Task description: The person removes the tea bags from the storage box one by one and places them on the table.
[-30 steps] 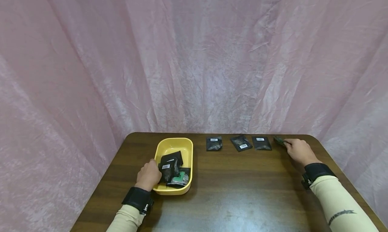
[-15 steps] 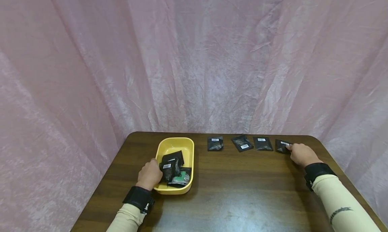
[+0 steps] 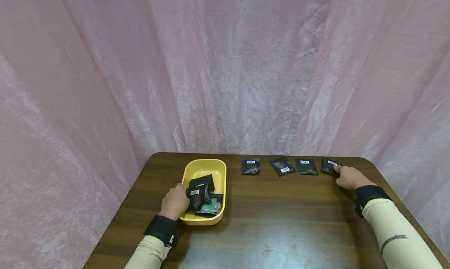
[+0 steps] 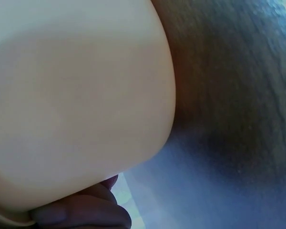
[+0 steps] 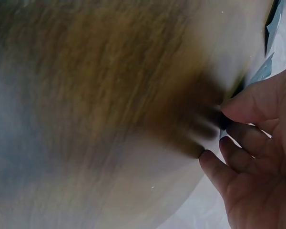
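Under right hand (image 3: 349,177) fingertips, rightmost black packet (image 3: 329,166), flat

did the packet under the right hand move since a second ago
Yes. The fourth packet, then raised at the right hand, now lies flat on the table, right of the third packet in the row.
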Tool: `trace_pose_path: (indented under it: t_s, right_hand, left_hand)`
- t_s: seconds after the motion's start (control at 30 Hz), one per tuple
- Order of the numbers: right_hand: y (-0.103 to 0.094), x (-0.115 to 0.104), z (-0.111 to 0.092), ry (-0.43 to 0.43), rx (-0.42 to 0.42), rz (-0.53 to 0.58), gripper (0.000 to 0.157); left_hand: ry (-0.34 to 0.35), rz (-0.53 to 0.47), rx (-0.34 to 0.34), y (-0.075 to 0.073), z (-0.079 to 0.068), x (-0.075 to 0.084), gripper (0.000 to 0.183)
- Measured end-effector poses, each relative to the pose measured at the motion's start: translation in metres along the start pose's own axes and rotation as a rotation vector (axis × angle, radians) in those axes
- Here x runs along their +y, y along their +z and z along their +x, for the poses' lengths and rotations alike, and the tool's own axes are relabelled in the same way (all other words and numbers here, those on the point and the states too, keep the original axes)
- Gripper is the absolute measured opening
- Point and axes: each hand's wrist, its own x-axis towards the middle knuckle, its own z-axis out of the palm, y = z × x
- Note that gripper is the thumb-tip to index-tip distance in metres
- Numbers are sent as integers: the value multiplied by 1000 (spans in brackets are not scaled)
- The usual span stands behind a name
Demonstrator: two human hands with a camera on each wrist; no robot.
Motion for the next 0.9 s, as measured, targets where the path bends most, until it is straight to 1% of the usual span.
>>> trace_pose_path:
  t_s: [0.2,0.37,0.43,0.73,0.9]
  right_hand:
    - [3,4,0,19,7,46,74]
    - [1,4,-1,26,-25,67,73]
    - [1,4,-1,26,-23,69,73]
    - [4,8,-3,24,50,107,75]
    - [4,2,-4,-2,113,134,71]
  left_hand:
    - [-7,2,-2,-2,-1,1,32]
    - [5,4,13,-1,-2,1,31]
    - [6,5,16,-1,-2,1,30]
    - [-8,5,8,0,3,0,31]
    - [-10,7,9,1,2,0,30]
